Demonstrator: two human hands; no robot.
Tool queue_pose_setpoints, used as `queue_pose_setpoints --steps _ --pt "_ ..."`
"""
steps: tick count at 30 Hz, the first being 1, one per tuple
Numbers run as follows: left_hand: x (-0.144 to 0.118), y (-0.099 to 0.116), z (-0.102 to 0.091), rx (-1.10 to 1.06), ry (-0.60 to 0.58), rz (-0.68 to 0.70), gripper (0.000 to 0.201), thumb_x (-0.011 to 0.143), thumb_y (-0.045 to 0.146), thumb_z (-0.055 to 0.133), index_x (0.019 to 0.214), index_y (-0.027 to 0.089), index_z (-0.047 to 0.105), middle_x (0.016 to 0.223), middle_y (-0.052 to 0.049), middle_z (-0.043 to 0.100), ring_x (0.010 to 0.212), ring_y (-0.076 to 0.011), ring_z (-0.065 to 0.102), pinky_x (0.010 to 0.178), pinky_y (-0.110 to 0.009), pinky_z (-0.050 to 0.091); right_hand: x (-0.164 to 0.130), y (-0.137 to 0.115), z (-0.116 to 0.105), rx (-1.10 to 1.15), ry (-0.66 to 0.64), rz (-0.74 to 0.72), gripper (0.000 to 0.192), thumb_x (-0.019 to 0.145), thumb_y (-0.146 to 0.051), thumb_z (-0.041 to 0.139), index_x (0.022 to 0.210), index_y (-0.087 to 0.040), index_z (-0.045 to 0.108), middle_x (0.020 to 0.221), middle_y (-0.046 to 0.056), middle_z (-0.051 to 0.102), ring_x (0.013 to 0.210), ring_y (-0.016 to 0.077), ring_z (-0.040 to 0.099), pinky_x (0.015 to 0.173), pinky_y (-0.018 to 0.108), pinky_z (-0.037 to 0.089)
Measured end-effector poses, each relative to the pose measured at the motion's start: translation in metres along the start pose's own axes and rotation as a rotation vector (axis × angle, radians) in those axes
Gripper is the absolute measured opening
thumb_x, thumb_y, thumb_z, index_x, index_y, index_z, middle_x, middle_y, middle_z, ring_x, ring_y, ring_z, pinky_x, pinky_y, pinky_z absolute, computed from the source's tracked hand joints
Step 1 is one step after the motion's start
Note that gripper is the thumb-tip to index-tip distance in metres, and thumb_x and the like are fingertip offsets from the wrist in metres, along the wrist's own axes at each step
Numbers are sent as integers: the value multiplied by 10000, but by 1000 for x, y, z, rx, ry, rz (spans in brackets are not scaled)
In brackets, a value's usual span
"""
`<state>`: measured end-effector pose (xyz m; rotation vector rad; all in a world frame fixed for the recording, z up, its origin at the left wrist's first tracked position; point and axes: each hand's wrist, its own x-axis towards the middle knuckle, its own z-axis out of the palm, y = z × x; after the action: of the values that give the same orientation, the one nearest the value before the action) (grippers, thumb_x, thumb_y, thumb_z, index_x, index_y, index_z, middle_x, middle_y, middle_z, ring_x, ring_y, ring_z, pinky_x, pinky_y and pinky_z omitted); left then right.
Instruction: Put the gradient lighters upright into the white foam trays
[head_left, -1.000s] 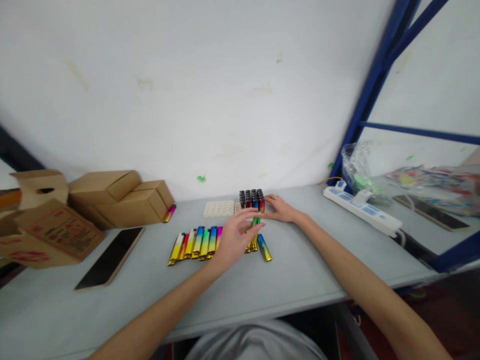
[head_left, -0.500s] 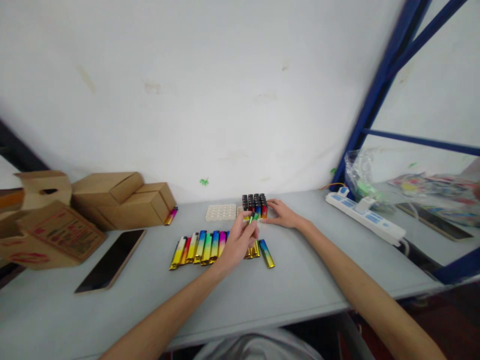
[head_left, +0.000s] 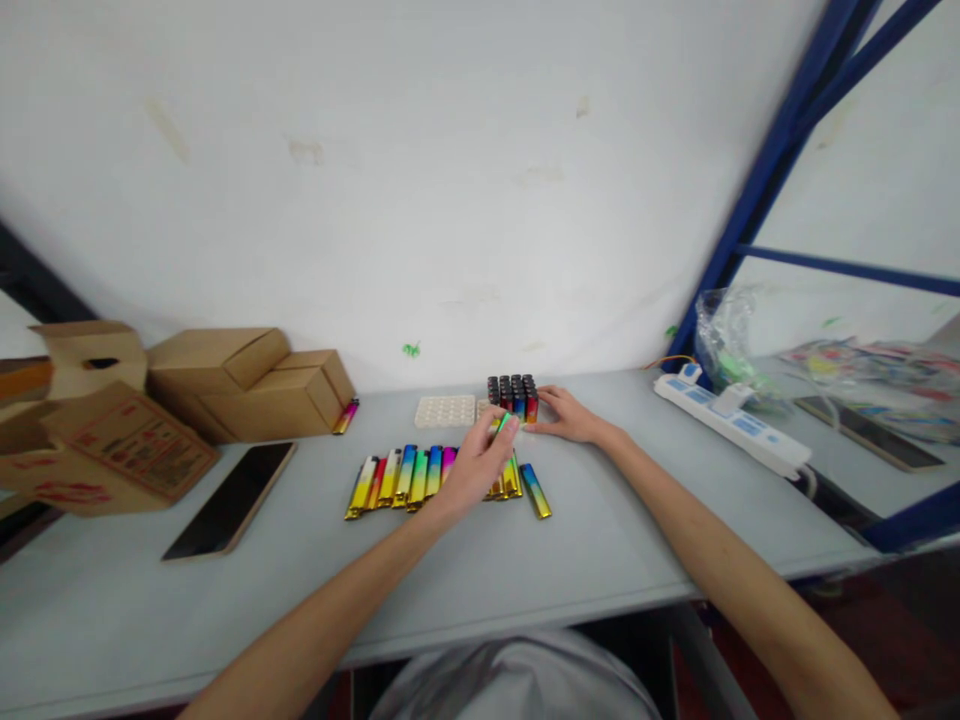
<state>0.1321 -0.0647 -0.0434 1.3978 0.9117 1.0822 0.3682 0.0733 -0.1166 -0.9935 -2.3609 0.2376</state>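
Observation:
My left hand [head_left: 480, 460] is closed around a green lighter [head_left: 505, 421], held just in front of the upright lighters. Several black-topped lighters [head_left: 514, 402] stand close together at the right end of a white tray with round holes [head_left: 445, 411]. Around their right side lies my right hand [head_left: 571, 416], thumb and fingers apart; whether it touches them is unclear. A row of shiny, gold-ended lighters [head_left: 406, 478] lies on the table, partly hidden by my left hand and wrist. One blue-and-gold lighter [head_left: 536, 492] lies apart, right of that row.
Cardboard boxes [head_left: 247, 385] and an opened carton [head_left: 135, 445] stand at left, with a dark phone [head_left: 232, 500] before them. A pink-and-gold lighter [head_left: 346, 416] lies by the boxes. At right are a white power strip [head_left: 731, 422], clear plastic [head_left: 724, 335] and a blue frame [head_left: 757, 200].
The view has shifted slightly. My left hand has turned the green lighter, whose dark top no longer shows. My right hand stays beside the upright lighters.

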Motion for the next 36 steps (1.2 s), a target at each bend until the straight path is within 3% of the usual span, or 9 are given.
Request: queue_pose_setpoints --steps 5,12,20,24,29,33,36 --pt "1 -2 -4 233 21 85 557 913 685 512 654 204 404 587 50 323 520 -97 304 479 -244 241 1 0 0 -10 -10 6 713 859 -664 680 1360 -164 599 1365 189 603 1253 338 578 1097 529 462" --pt "2 -7 -10 587 147 173 474 906 539 462 584 207 362 595 32 325 589 -127 325 555 -276 210 1 -2 -3 -3 -27 19 760 854 -694 667 1387 -157 587 1355 192 604 1245 350 582 1096 534 465" --pt "0 -3 -7 614 132 190 465 943 523 433 610 201 400 605 34 406 614 -136 393 581 -274 262 2 -4 -5 -7 -21 12 732 861 -679 668 1395 -186 587 1357 178 607 1226 353 589 1082 542 476" --pt "1 1 -11 504 37 176 469 973 607 450 752 195 488 617 47 463 594 -129 452 574 -256 335 2 -3 -4 -9 -32 12 746 865 -677 665 1407 -173 575 1354 187 605 1228 355 583 1073 538 479" --pt "21 5 -34 228 -2 197 375 998 588 462 1096 227 481 633 84 478 517 -97 440 520 -213 364 3 -3 -4 -14 -37 1 736 870 -675 662 1410 -182 576 1341 173 616 1216 343 590 1079 532 473" --pt "54 4 -63 266 2 220 364 957 559 555 1006 204 495 824 11 611 541 -77 513 522 -218 441 5 -4 -5 -8 -56 24 753 867 -689 654 1413 -175 579 1354 181 607 1234 347 586 1091 528 466" --pt "82 1 -84 324 -2 196 408 873 563 661 993 185 566 912 -35 641 679 -128 631 571 -243 520 5 -5 -5 -7 -55 37 765 855 -698 662 1401 -166 592 1352 190 606 1238 356 585 1104 531 455"
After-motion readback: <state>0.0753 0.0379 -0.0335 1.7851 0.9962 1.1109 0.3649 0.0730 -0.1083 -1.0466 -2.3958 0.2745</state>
